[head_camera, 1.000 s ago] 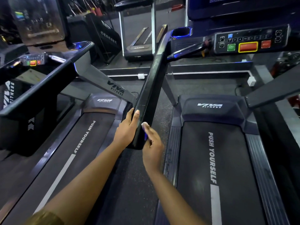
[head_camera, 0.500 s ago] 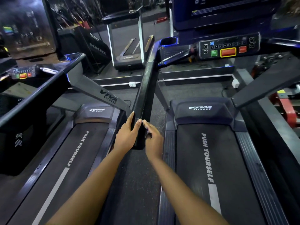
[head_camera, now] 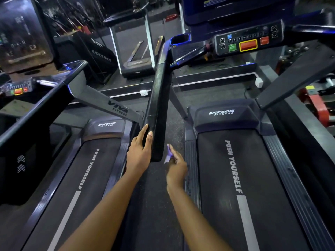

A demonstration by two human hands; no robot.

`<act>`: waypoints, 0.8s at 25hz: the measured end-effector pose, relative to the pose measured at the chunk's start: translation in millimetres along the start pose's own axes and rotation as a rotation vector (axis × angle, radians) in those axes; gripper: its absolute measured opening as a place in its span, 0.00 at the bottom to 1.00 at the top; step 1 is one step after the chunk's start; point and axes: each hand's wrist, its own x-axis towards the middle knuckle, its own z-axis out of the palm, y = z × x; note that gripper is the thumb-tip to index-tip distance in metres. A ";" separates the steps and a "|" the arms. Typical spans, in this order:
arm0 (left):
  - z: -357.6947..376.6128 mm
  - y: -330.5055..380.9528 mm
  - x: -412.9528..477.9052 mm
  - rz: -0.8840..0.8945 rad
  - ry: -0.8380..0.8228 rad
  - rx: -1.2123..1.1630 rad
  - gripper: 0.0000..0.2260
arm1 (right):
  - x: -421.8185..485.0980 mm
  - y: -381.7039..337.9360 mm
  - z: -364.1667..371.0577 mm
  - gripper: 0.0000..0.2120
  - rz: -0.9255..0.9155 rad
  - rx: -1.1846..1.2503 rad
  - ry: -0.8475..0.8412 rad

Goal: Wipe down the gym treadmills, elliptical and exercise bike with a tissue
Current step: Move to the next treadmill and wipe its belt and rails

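Dim indoor light; a cool blue glow edges the black plastic cup holder point(head_camera: 180, 39) at upper centre. Hazy reflections sit on the glossy dark screen point(head_camera: 23, 33) at upper left. Lines bow near the edges; the right hand point(head_camera: 176, 167) and its white tissue point(head_camera: 168, 155) look smeared.

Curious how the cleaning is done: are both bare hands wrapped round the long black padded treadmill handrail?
No: only the left hand rests on the handrail; the right hand is beside its end, not round it.
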 end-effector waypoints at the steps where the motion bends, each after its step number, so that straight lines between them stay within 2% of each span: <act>1: 0.1 -0.6 0.8 0.006 -0.001 -0.006 0.21 | 6.4 -2.1 4.9 0.14 0.190 0.184 -0.008; 3: 0.6 -1.9 2.9 0.010 -0.012 -0.015 0.22 | 6.7 -2.9 11.5 0.15 0.339 0.399 0.001; 5: 1.0 -3.0 3.6 0.013 -0.026 -0.008 0.24 | -3.4 3.6 14.5 0.15 0.333 0.442 0.015; 8: 0.3 -5.2 3.8 0.009 -0.045 0.005 0.29 | -26.4 13.8 15.3 0.15 0.220 0.195 0.055; 11: 0.5 -7.2 5.2 0.020 -0.052 -0.002 0.29 | -41.7 8.3 14.3 0.20 0.135 0.003 0.049; 15: 1.8 -6.5 6.9 0.018 -0.046 0.001 0.23 | -56.9 -10.0 13.3 0.21 0.036 -0.152 0.002; 20: 2.9 -6.8 7.9 0.015 -0.043 0.009 0.24 | -50.4 -32.8 0.5 0.21 -0.050 -0.229 -0.123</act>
